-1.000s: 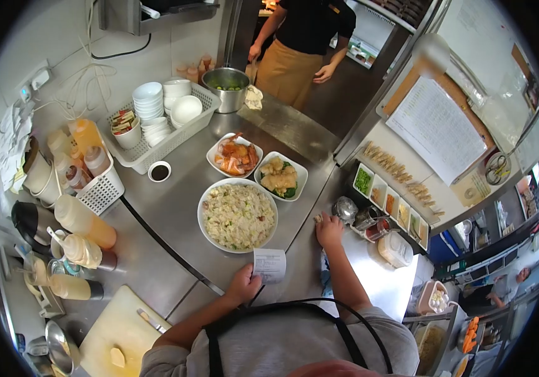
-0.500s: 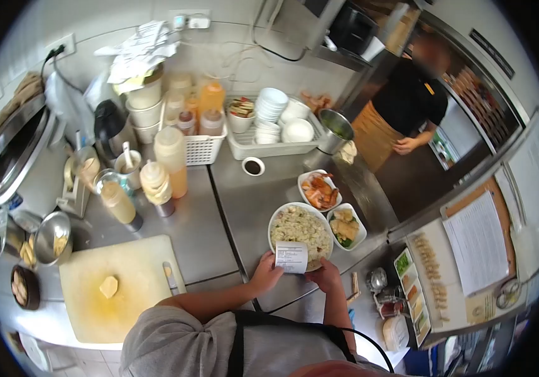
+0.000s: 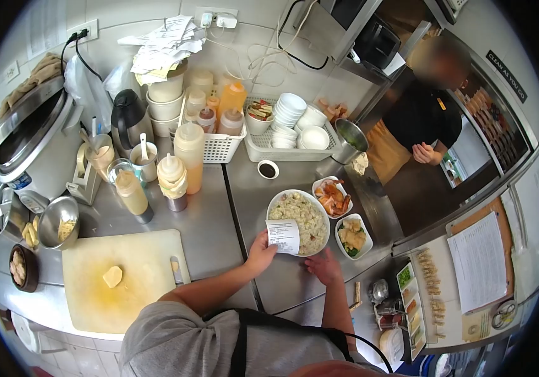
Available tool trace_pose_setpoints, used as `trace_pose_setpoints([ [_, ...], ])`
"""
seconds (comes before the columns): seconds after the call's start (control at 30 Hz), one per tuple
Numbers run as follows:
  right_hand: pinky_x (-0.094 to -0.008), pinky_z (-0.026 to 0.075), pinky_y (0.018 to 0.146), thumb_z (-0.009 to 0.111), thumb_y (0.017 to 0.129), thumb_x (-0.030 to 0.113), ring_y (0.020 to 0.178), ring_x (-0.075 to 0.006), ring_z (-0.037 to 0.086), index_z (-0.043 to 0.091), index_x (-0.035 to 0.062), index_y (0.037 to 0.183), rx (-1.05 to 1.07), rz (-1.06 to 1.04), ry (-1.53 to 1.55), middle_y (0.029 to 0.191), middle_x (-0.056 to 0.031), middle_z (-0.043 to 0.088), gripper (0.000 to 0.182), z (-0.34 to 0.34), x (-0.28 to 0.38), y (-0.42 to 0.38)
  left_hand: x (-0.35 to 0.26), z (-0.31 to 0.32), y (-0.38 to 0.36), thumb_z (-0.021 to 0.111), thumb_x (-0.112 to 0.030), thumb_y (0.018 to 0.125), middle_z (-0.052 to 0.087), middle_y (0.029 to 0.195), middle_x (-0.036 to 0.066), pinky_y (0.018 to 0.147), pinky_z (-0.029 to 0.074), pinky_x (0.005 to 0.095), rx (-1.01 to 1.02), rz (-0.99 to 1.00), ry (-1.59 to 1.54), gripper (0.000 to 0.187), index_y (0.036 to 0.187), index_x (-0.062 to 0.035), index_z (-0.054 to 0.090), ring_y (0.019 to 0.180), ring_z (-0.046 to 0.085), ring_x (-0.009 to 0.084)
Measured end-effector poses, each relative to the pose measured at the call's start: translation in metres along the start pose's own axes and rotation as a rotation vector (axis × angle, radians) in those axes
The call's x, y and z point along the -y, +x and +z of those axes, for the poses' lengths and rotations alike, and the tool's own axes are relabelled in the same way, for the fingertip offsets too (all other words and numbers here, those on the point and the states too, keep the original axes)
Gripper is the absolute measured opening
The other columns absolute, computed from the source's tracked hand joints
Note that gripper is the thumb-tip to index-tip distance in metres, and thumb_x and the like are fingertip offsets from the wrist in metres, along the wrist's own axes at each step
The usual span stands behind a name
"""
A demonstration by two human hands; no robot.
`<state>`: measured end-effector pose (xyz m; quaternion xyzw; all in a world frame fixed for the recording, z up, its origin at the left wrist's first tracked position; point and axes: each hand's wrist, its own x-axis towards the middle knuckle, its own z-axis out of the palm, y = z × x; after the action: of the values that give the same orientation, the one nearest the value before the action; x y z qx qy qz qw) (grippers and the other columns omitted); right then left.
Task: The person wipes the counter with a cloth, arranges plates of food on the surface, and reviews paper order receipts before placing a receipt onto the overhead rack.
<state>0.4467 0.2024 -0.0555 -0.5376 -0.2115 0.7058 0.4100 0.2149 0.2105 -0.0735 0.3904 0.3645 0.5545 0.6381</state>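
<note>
My left hand [image 3: 261,254] is closed on a printed paper slip [image 3: 283,236], which lies against the left front rim of a white bowl of fried rice [image 3: 307,217]. My right hand [image 3: 325,266] is just in front of the bowl's lower right, its fingers apart and nothing held. To the right of the bowl stand a white dish of orange-brown food [image 3: 332,197] and a white dish with greens and pale pieces [image 3: 352,237]. Behind them is a small cup of dark sauce [image 3: 268,169].
On the left lies a cutting board [image 3: 87,301] with a yellow piece on it. Squeeze bottles [image 3: 189,151], a rack of white bowls [image 3: 288,151] and a metal pot [image 3: 350,141] line the back. A co-worker [image 3: 423,119] stands beyond the counter at the right.
My right hand has come off the bowl and paper, and its fingers have opened. The slip sits further left over the rim. The whole view has shifted, and the co-worker's hand is raised slightly.
</note>
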Motion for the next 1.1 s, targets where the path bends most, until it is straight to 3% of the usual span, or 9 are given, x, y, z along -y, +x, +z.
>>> trace_pose_setpoints([
  [0.1,-0.0366,0.041,0.069,0.028,0.087,0.047,0.084,-0.0283,0.054,0.035,0.0077,0.118,-0.044,0.010,0.313,0.103,-0.0165,0.053,0.051,-0.033,0.010,0.016,-0.004,0.001,0.002,0.043,0.003,0.072,0.056,0.095,-0.001,0.064,0.042,0.0197,0.000,-0.048,-0.050,0.040,0.111,-0.0080,0.045,0.080,0.053,0.0066],
  [0.3,-0.0377,0.040,0.068,0.030,0.088,0.041,0.083,-0.0261,0.053,0.020,0.0148,0.122,-0.228,-0.122,0.308,0.104,-0.0139,0.051,0.044,-0.028,0.032,0.017,-0.001,0.002,0.008,0.043,0.004,0.072,0.056,0.097,0.000,0.066,0.042,0.0216,0.022,-0.100,-0.041,0.041,0.111,-0.0084,0.045,0.082,0.053,0.0075],
  [0.47,-0.0362,0.040,0.065,0.033,0.088,0.040,0.077,-0.0234,0.053,0.025,0.0156,0.120,-0.269,-0.116,0.312,0.096,-0.0117,0.054,0.041,-0.041,0.032,0.026,0.010,0.006,0.011,0.044,0.000,0.071,0.056,0.083,0.003,0.060,0.041,0.0208,-0.048,0.123,0.102,0.025,0.094,-0.0017,0.055,0.064,0.051,0.0091],
  [0.6,-0.0353,0.040,0.061,0.036,0.086,0.044,0.071,-0.0227,0.052,0.041,0.0119,0.101,-0.287,-0.067,0.080,0.089,-0.0092,0.054,0.036,-0.009,0.017,-0.002,-0.004,0.002,-0.005,0.044,-0.003,0.073,0.058,0.085,0.004,0.058,0.042,0.0222,0.029,-0.247,0.019,0.028,0.099,-0.0033,0.053,0.066,0.053,0.0104],
  [0.77,-0.0387,0.043,0.072,0.039,0.087,0.037,0.085,-0.0250,0.055,0.043,0.0094,0.113,0.278,-0.018,0.043,0.098,-0.0119,0.055,0.038,0.014,-0.033,-0.040,-0.007,0.016,-0.038,0.045,-0.008,0.074,0.058,0.086,0.004,0.052,0.041,0.0228,0.223,-0.455,0.018,0.031,0.104,-0.0038,0.051,0.069,0.054,0.0108],
  [0.93,-0.0346,0.044,0.080,0.047,0.084,0.019,0.089,-0.0213,0.056,0.044,0.0016,0.111,0.198,-0.101,0.014,0.101,-0.0098,0.055,0.032,0.040,-0.046,-0.052,-0.060,0.033,-0.029,0.045,-0.009,0.073,0.056,0.081,0.004,0.051,0.042,0.0230,0.573,-0.434,0.359,0.030,0.102,-0.0049,0.052,0.061,0.052,0.0102],
  [1.0,-0.0328,0.046,0.077,0.048,0.084,0.016,0.088,-0.0195,0.056,0.045,0.0025,0.110,0.070,-0.169,-0.006,0.100,-0.0095,0.055,0.030,0.037,-0.046,-0.052,-0.082,0.037,-0.001,0.048,-0.009,0.073,0.055,0.079,0.004,0.051,0.043,0.0241,0.890,-0.398,0.638,0.026,0.098,-0.0043,0.053,0.060,0.052,0.0106],
  [1.07,-0.0314,0.047,0.072,0.050,0.083,0.016,0.082,-0.0172,0.057,0.051,0.0024,0.103,-0.099,-0.181,-0.184,0.096,-0.0081,0.058,0.024,0.019,-0.061,-0.035,-0.114,0.033,0.043,0.055,-0.015,0.076,0.055,0.076,0.003,0.055,0.045,0.0255,0.832,-0.165,0.796,0.016,0.088,-0.0039,0.055,0.063,0.054,0.0111],
  [1.1,-0.0296,0.046,0.072,0.051,0.083,0.016,0.081,-0.0155,0.057,0.052,0.0022,0.101,-0.148,-0.244,-0.324,0.094,-0.0072,0.058,0.023,0.024,-0.061,-0.043,-0.157,0.031,0.060,0.054,-0.016,0.078,0.055,0.077,0.003,0.056,0.045,0.0253,0.769,0.279,0.879,0.015,0.087,-0.0036,0.054,0.064,0.055,0.0117],
])
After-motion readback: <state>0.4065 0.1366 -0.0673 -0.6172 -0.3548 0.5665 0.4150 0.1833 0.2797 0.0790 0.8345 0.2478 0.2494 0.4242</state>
